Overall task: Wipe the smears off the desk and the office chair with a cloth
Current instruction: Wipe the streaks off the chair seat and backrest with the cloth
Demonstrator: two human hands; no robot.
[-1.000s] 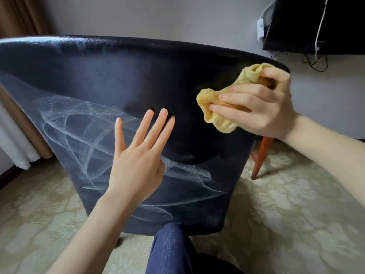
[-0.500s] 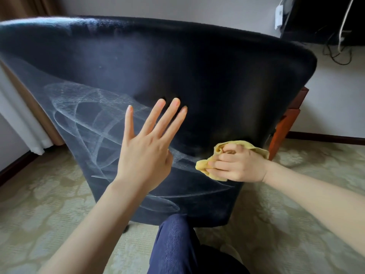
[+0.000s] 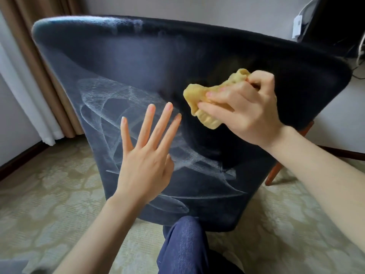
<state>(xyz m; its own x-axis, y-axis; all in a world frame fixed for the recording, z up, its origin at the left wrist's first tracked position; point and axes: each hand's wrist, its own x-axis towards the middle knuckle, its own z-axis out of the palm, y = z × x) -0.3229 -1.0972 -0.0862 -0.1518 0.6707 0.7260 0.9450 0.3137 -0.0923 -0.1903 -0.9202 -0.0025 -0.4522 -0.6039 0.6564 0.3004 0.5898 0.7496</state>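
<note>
The back of a dark blue office chair [image 3: 138, 56] fills the view, streaked with white swirling smears [image 3: 110, 103] across its left and lower part. My right hand [image 3: 246, 109] grips a bunched yellow cloth [image 3: 199, 97] and holds it against the chair back right of centre. My left hand [image 3: 146, 155] lies flat on the chair back with its fingers straight and spread, just below and left of the cloth.
Patterned beige carpet [image 3: 49, 194] covers the floor. A brown curtain [image 3: 39, 56] hangs at the left. A reddish wooden leg [image 3: 274, 173] stands behind the chair at the right, with dark equipment and cables [image 3: 335, 20] above. My knee in blue jeans [image 3: 183, 246] is at the bottom.
My right hand has swept the cloth from low on the chair back up to its middle right. The left hand has stayed flat on the chair. The view has shifted to the left.
</note>
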